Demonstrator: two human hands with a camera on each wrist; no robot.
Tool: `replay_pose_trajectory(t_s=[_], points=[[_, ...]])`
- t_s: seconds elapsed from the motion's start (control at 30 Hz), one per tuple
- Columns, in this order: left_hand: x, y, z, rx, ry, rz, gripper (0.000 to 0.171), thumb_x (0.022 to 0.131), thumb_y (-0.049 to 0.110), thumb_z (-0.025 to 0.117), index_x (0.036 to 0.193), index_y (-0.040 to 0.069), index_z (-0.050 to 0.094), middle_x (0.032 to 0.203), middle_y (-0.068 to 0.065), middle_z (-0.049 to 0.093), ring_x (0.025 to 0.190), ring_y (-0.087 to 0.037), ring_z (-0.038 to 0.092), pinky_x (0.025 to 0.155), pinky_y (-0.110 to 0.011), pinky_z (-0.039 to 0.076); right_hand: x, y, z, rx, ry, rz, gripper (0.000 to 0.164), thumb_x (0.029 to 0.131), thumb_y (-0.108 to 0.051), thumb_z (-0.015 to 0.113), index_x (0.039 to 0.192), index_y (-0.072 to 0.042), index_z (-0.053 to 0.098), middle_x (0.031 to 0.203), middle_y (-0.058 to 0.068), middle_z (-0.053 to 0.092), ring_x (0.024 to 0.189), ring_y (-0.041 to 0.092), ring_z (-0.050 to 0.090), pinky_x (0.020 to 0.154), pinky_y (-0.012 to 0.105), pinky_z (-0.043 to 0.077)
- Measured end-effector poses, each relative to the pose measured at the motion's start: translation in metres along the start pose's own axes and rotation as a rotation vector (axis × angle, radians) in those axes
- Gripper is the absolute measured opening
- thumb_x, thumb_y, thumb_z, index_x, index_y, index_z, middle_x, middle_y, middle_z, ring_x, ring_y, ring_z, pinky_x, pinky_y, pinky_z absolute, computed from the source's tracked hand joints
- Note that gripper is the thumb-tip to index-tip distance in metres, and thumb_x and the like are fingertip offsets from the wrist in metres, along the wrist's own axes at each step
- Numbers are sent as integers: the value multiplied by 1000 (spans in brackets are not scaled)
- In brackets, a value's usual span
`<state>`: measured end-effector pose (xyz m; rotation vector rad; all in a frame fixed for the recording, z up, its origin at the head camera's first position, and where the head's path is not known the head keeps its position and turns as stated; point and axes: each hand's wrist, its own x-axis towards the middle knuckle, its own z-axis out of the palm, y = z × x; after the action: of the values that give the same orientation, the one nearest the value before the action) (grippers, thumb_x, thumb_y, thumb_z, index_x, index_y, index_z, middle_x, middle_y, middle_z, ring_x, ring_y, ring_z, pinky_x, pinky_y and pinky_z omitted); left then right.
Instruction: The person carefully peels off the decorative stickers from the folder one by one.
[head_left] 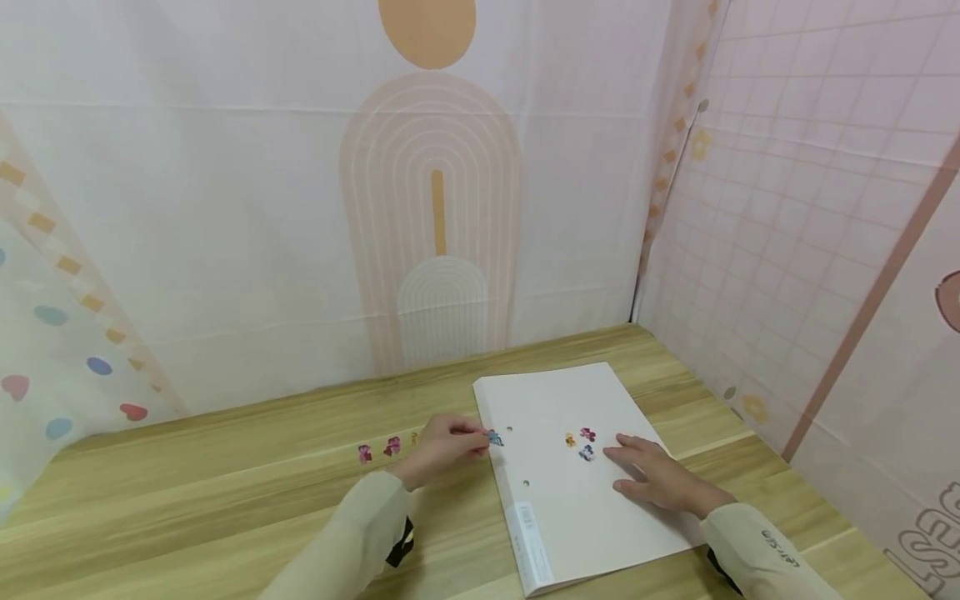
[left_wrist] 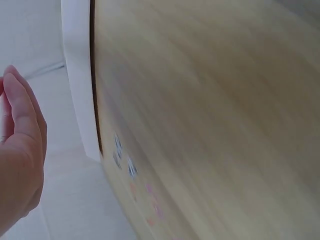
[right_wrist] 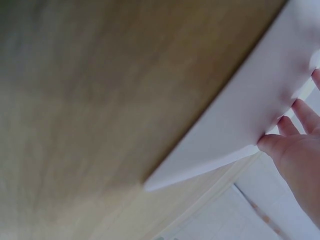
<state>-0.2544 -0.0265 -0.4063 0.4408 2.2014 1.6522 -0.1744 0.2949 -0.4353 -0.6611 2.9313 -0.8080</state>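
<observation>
My left hand [head_left: 444, 446] pinches a small blue decorative piece [head_left: 495, 437], like a flower or butterfly, over the left edge of a white folder [head_left: 555, 517]. In the left wrist view the fingers of this left hand [left_wrist: 22, 120] are close together, and the piece is hidden. My right hand [head_left: 660, 477] rests on the right part of the folder with fingers spread; the right wrist view shows its fingertips [right_wrist: 267, 142] on the white cover. Near them lie three small colourful pieces: an orange one [head_left: 570, 440], a magenta one [head_left: 588, 434] and a blue-purple one [head_left: 587, 452].
Left of the folder, pink-purple pieces [head_left: 392, 446] and a yellowish piece [head_left: 414, 438] lie in a row on the wooden table [head_left: 225, 500]. The folder has two round rivets and a label [head_left: 533, 533] along its spine. Patterned cloth [head_left: 262, 208] hangs behind the table.
</observation>
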Motion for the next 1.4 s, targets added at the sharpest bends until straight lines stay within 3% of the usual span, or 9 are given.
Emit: replay_pose_trajectory(t_s=[0.2, 0.5, 0.7, 0.93, 1.4], points=[[-17, -4, -22, -13, -20, -16, 23, 83, 15, 61, 92, -6, 63, 90, -15, 64, 82, -22, 61, 74, -31, 49, 0, 1, -1, -3, 1, 7, 48, 84, -24, 59, 121, 5, 48, 128, 33, 34, 117, 49, 28, 92, 60, 21], [-45, -31, -56, -48, -40, -72, 25, 84, 12, 59, 93, -11, 61, 84, -14, 65, 77, -16, 62, 71, -26, 49, 2, -2, 1, 13, -24, 27, 50, 85, -30, 57, 123, 1, 48, 131, 30, 33, 119, 48, 26, 93, 59, 21], [-61, -39, -70, -17, -36, -89, 22, 83, 7, 59, 90, -14, 59, 85, -13, 64, 73, -13, 62, 67, -24, 49, 3, -2, 0, 3, -17, 23, 49, 85, -28, 58, 122, 2, 48, 130, 30, 34, 119, 48, 27, 93, 59, 21], [-71, -39, -78, 137, 7, -80, 18, 80, 7, 61, 75, -10, 63, 70, -7, 64, 62, -11, 57, 60, -22, 49, 3, -1, 0, 12, -23, 22, 50, 85, -29, 58, 123, 2, 48, 130, 30, 33, 119, 48, 26, 92, 60, 21], [-70, -44, -81, 263, 60, -87, 18, 80, 2, 59, 65, -7, 63, 56, -5, 61, 47, -8, 56, 48, -22, 48, 3, 0, 1, 10, -19, 36, 49, 84, -29, 58, 123, 1, 48, 130, 30, 33, 119, 48, 26, 93, 60, 21]])
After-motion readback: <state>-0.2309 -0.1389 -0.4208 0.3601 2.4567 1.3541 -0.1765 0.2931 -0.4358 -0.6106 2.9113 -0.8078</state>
